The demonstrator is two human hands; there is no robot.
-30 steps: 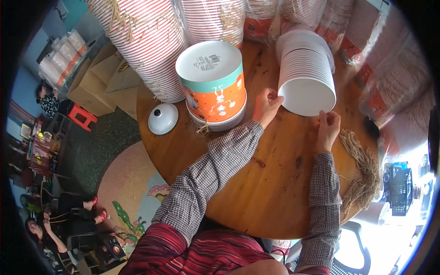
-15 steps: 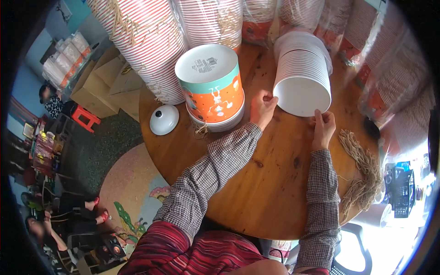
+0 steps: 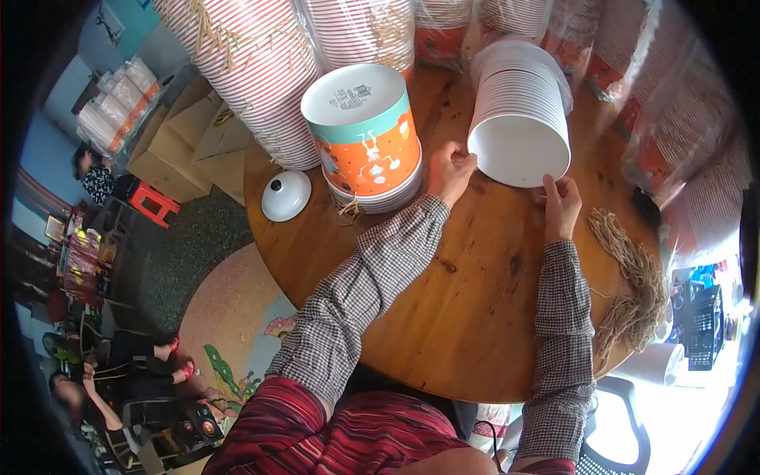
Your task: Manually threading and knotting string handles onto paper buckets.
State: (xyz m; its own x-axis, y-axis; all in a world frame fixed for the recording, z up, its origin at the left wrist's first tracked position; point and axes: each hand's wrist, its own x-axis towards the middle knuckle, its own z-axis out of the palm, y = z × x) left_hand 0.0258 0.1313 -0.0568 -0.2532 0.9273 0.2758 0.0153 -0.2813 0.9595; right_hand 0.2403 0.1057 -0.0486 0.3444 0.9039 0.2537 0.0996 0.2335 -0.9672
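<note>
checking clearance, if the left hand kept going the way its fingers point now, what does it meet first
Most likely the rim of the white cup stack lying on its side: the left hand already sits at its open end, fingers aimed at it. Whether they touch is hard to tell.

A stack of white paper tubs (image 3: 518,119) lies on its side on the round wooden tabletop (image 3: 475,301), nested tight, rims showing as fine ridges along its length. The flat white bottom of the end tub faces the person, tilted slightly down toward the wood. Clear plastic wrap clings around the far end of the stack. The left hand (image 3: 451,170) touches its lower left edge, the right hand (image 3: 560,204) its lower right edge, fingers curled at the rim.
</note>
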